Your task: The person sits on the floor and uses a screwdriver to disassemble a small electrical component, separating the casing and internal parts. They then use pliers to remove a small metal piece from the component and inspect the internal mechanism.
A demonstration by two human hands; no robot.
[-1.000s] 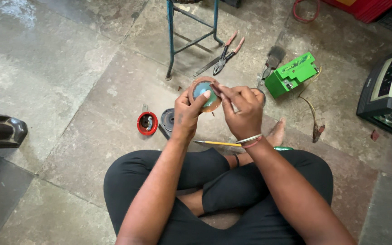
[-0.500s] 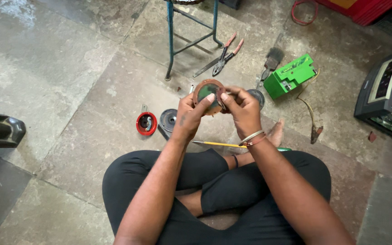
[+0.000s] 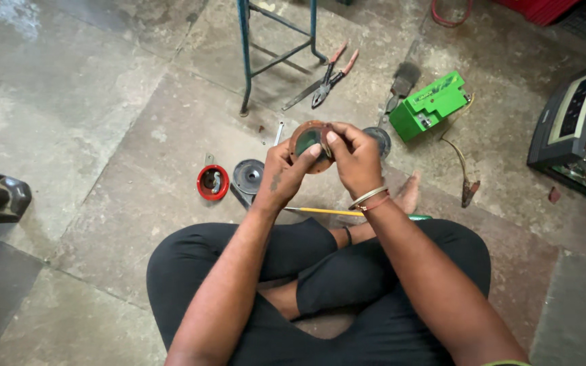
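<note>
We hold the round rusty-brown metal disc with a dark centre [image 3: 310, 144] up off the stone floor [image 3: 103, 115], face toward us; our left hand [image 3: 281, 175] pinches its lower left rim; our right hand [image 3: 354, 157] closes over its right edge, equally near.

Round part [image 3: 308, 139]: brown rim, dark green centre
Cap [image 3: 212, 182]: red
Box [image 3: 430, 105]: bright green
Pliers [image 3: 327, 76]: reddish handles
Stool frame [image 3: 245, 51]: blue
Trousers [image 3: 347, 285]: black
</note>
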